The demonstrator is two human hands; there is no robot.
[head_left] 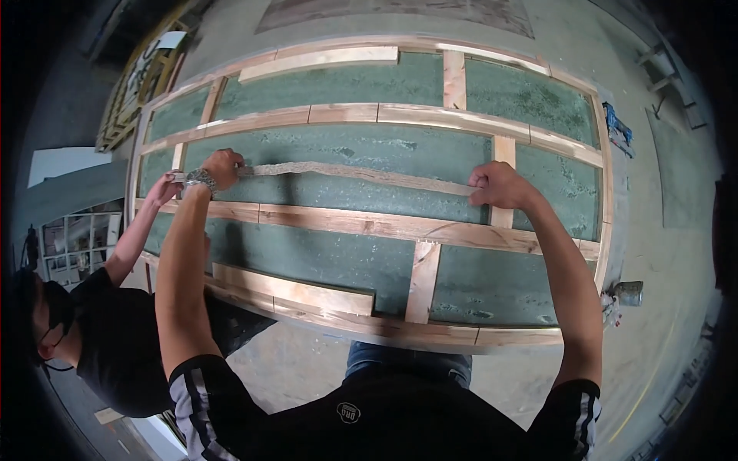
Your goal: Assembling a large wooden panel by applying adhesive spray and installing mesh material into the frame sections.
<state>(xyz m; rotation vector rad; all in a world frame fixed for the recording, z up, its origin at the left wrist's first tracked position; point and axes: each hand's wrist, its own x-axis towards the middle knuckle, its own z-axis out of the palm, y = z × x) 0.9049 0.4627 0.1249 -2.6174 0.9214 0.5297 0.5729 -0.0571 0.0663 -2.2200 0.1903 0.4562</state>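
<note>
A long, narrow, grey-beige strip with a rough, fibrous-looking surface stretches between my hands above a green panel. My left hand is closed on its left end, and a metal-band watch is on that wrist. At the other end, my right hand pinches the strip beside a short wooden crosspiece. The strip bows slightly upward toward the left and casts a shadow on the panel. What it is made of, I cannot tell.
Wooden battens form a frame over the panel. Loose boards lie along its far and near sides. A co-worker's hand reaches in beside my left wrist. A blue tool and a metal can stand off the right edge.
</note>
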